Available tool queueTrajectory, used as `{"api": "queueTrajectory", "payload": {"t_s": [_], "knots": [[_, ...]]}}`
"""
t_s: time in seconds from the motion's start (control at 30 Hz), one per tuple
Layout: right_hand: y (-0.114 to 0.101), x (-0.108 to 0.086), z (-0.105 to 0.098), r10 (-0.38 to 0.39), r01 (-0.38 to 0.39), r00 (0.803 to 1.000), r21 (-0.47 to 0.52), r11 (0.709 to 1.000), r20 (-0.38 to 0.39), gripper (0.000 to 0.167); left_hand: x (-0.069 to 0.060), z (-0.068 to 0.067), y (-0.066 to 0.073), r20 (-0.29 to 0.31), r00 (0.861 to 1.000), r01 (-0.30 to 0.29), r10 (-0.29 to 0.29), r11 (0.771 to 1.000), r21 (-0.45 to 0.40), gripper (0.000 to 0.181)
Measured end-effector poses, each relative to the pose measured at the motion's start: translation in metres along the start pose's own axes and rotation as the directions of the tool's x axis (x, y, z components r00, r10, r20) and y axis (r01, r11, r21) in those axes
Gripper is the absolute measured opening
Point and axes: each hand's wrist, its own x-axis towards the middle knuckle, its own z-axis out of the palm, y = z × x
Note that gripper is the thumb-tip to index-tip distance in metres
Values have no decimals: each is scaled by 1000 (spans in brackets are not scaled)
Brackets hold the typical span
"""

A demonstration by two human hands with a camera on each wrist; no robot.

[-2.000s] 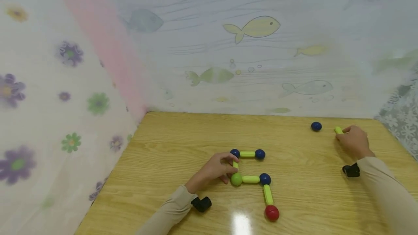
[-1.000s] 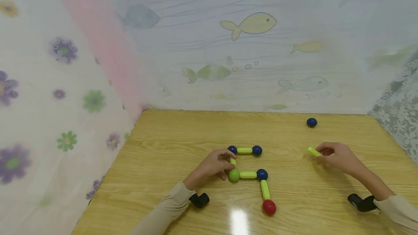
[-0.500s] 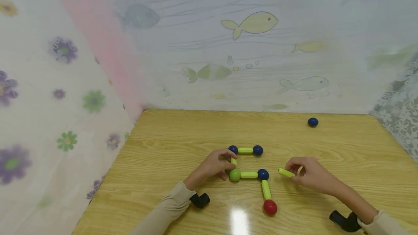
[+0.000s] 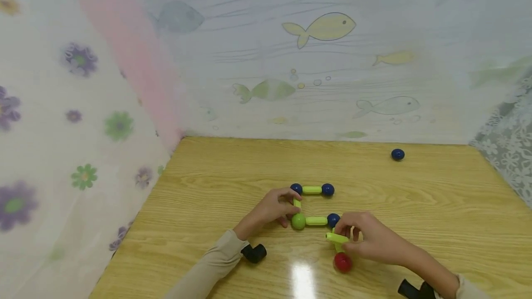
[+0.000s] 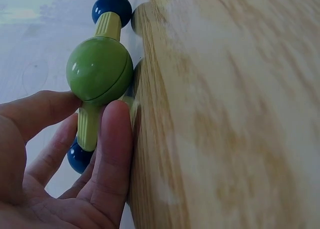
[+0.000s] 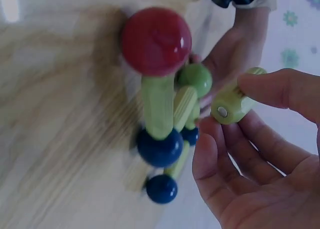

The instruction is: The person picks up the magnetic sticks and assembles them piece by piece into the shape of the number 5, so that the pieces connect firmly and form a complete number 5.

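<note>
A chain of yellow-green magnetic rods and balls lies on the table. My left hand (image 4: 272, 207) pinches the rod (image 5: 88, 126) between the green ball (image 4: 298, 221) and the upper left blue ball (image 4: 296, 188). Another rod (image 4: 312, 189) runs from that ball to a second blue ball (image 4: 328, 190). From the green ball a rod (image 4: 317, 221) leads right to a third blue ball (image 4: 333, 219), then one more goes down to the red ball (image 4: 342, 262). My right hand (image 4: 371, 239) holds a loose rod (image 6: 232, 105) between thumb and fingers, above that last rod and partly hiding it.
A loose blue ball (image 4: 397, 154) lies near the back right of the wooden table (image 4: 232, 165). Fabric with printed fish (image 4: 332, 26) rises behind the table, and flowered fabric (image 4: 84, 176) stands along its left side.
My right hand has brought the loose rod from the back right, leftward and toward me, to the chain's lower right. The left hand has kept its grip in place.
</note>
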Motion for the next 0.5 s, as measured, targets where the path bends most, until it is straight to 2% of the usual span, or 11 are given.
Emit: {"api": "queueTrajectory", "payload": {"t_s": [0.33, 0.5], "knots": [[-5, 5, 26, -50, 50, 998, -4, 999, -23, 24, 0, 1, 2, -14, 999, 30, -30, 999, 9, 26], [-5, 6, 37, -135, 134, 990, -26, 991, -28, 25, 0, 1, 2, -19, 999, 31, -31, 1000, 4, 26]]}}
